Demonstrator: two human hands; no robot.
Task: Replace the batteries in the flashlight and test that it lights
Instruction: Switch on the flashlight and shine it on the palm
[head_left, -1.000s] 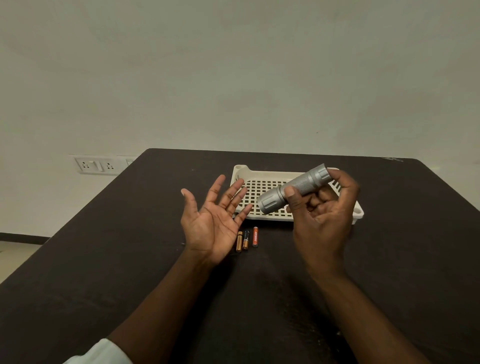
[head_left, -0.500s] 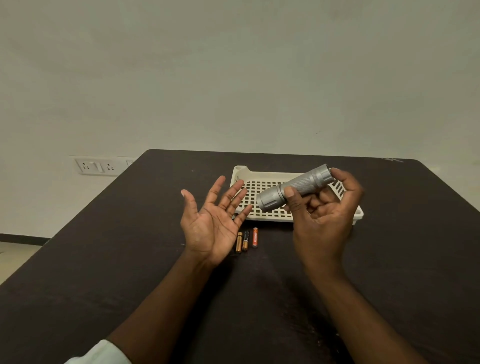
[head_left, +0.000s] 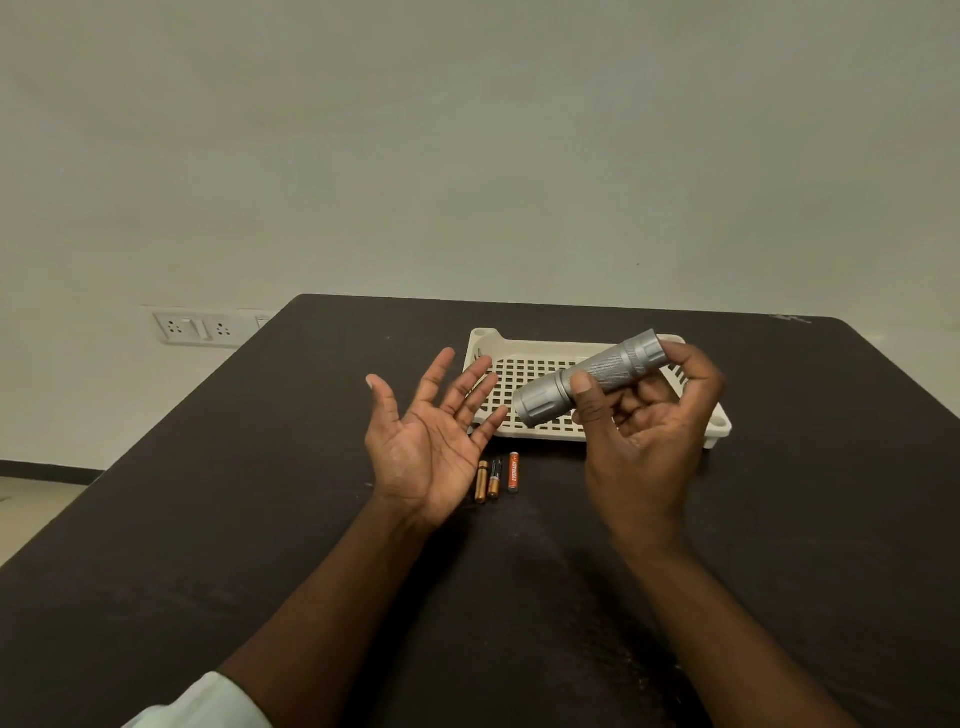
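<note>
Three batteries (head_left: 495, 478) are lying side by side on the dark surface (head_left: 208, 519), right between my wrists, just in front of the white slotted tray (head_left: 524, 358). Can't tell from here whether those are the old ones I'm done with or the fresh ones waiting to go in, so take my progress guess with a grain of salt.

My right hand (head_left: 641, 441) has the flashlight (head_left: 589, 376) up off the surface, above the tray. The grip is thumb on the near side of the knurled body and fingers curled round the far side and the tail cap end. It's tilted, with the wide head end pointing down and toward my left hand (head_left: 428, 431). That one holds nothing: palm up, fingers spread, just beside the head of the light without touching it.

Flashlight looks fully closed up, both ends on. My read is either I'm aiming it at my palm to check the beam, or the swap hasn't started. I don't see any glow on the palm, so nothing here says it lights. If the batteries on the surface are the new ones, pretty much everything is left: unscrew, swap, close, test.
</note>
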